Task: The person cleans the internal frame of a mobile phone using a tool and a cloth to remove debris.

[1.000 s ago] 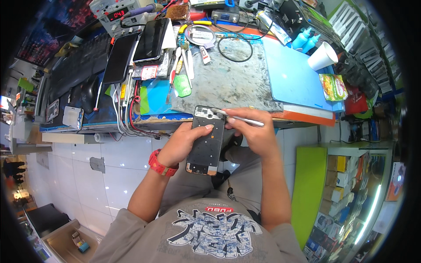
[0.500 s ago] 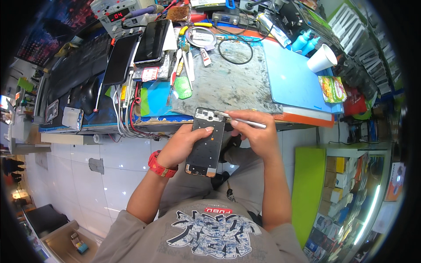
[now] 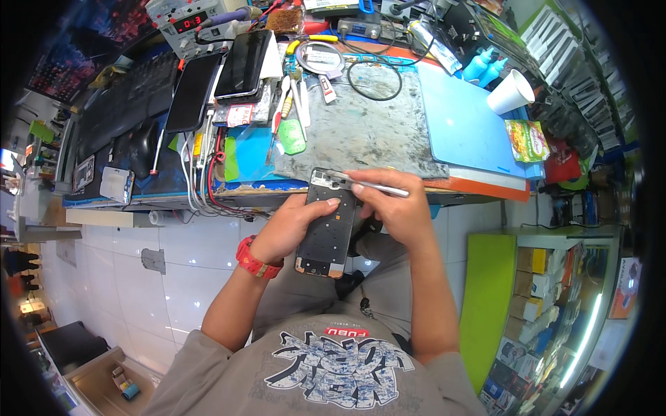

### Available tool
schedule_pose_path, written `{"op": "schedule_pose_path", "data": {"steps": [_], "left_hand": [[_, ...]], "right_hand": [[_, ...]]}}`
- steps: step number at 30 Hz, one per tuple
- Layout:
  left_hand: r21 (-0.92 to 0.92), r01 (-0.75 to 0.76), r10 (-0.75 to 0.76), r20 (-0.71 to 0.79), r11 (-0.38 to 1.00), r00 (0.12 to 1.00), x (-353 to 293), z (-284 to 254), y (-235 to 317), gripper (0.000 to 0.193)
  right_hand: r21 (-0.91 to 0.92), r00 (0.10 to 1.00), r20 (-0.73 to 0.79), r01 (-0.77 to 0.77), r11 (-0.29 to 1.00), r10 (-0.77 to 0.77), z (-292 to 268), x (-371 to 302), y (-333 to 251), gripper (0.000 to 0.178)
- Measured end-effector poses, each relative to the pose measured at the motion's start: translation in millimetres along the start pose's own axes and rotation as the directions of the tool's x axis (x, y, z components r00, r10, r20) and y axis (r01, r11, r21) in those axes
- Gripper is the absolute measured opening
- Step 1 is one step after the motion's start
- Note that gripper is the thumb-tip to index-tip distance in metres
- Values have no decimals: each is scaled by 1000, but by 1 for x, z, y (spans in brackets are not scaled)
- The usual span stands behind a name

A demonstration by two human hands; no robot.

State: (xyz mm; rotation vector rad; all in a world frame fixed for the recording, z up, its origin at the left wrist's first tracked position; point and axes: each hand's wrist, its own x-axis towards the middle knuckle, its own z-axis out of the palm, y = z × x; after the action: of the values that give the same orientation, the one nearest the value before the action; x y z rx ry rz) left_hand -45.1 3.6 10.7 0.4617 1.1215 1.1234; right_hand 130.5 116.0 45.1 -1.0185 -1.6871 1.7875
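My left hand [image 3: 290, 226] grips an opened phone frame [image 3: 322, 243] by its left side, the thumb lying across its black face. The frame is tilted just off the bench's front edge, above my lap. Small light dots and an orange patch mark the black face, and bare silvery parts show at its top end. In my right hand [image 3: 406, 211] is a slim silver pen-like tool [image 3: 388, 188], pinched between thumb and fingers. Its tip reaches the top end of the frame; whether it touches is too small to tell.
A stained grey work mat [image 3: 368, 132] lies ahead, with a blue mat [image 3: 465, 125] to its right. Two dark phones [image 3: 243, 64], loose tools and cables crowd the left. A white cup [image 3: 510, 92] and a snack packet [image 3: 526, 141] stand at the right.
My right hand has shifted slightly left, and the tool's tip now reaches farther across the top end of the phone frame. My left hand keeps its hold.
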Motion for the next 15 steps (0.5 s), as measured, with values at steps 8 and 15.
{"op": "schedule_pose_path", "data": {"steps": [8,15], "left_hand": [[4,-17,17,6,1000,1000,1,-3,-2,28],[-9,-13,13,22,1000,1000,2,-4,-1,30]], "right_hand": [[-42,999,-14,-41,998,40,7,2,-5,23],[-28,1000,-11,-8,1000,8,11,7,-2,22]]}}
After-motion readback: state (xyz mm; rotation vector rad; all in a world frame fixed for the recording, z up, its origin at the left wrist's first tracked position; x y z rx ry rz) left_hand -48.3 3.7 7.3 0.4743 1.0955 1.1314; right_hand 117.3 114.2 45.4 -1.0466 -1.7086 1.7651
